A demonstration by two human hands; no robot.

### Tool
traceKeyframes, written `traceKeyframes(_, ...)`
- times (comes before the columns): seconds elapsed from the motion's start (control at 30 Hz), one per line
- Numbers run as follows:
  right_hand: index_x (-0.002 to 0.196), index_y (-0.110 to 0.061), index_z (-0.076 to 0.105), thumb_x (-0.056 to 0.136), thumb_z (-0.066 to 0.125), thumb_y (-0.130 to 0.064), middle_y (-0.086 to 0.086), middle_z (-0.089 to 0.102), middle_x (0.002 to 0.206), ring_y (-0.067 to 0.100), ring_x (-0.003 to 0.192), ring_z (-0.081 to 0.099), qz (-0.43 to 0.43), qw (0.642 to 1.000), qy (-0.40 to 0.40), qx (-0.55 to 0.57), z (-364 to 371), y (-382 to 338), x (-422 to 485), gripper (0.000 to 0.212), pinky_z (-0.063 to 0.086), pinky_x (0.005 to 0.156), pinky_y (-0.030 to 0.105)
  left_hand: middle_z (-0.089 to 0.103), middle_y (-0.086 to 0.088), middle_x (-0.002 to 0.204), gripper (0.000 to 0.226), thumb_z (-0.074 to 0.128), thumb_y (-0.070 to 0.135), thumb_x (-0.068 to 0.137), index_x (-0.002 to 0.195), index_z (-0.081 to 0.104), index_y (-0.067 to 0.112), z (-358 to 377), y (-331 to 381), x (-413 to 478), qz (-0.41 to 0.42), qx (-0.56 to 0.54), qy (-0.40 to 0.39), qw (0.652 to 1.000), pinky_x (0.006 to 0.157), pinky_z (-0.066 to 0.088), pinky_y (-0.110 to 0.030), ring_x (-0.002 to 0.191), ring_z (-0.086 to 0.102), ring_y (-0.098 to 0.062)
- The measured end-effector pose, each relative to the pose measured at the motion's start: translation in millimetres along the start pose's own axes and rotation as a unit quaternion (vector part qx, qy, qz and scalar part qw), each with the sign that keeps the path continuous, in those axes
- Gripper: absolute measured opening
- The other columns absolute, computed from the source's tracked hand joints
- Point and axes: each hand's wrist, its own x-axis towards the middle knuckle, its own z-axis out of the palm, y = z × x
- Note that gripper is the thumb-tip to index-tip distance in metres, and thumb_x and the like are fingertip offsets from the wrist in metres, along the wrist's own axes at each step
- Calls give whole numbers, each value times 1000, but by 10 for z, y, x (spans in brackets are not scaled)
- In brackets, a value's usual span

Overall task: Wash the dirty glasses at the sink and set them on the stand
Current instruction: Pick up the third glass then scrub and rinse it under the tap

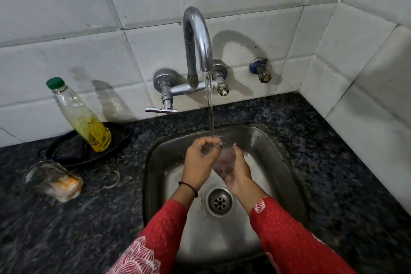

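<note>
Over the steel sink (278,155), water runs from the curved tap (196,38) straight onto a clear glass (219,160) held between both hands. The right hand (236,171) cups it from below, fingers wrapped around the body; the left hand (201,158) curls over its rim under the stream. Blur hides how tight either grip is. On the dark counter (66,229) to the left, a second glass (52,179) lies on its side, near a bottle of yellow liquid (82,118) leaning in a black dish (66,153).
</note>
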Motion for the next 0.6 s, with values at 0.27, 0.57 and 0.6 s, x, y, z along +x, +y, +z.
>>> traceKeyframes(0.27, 91, -9, 68, 85, 67, -28, 8, 71, 78, 16, 65, 69, -6, 977, -140, -162, 240, -263, 2, 20, 57, 58, 27, 56, -1, 131, 72, 68, -12, 76, 137, 42, 16, -298, -313, -294, -127, -114, -105, 980, 87, 54, -36, 108, 60, -12)
traceKeyframes(0.57, 123, -12, 50, 75, 78, -11, 7, 65, 106, 20, 93, 65, -155, 886, -140, -413, 476, -237, -69, 56, 55, 79, 32, 56, -2, 122, 79, 75, -3, 56, 125, 46, 24, -337, -394, -242, -121, -115, -59, 984, 93, 51, -45, 109, 56, -15)
traceKeyframes(0.6, 123, -11, 51, 74, 78, -12, 8, 65, 106, 20, 93, 64, -164, 877, -141, -430, 461, -257, -87, 56, 54, 80, 33, 56, -1, 122, 80, 75, -1, 56, 125, 46, 26, -345, -414, -231, -109, -108, -65, 986, 93, 51, -42, 111, 56, -15)
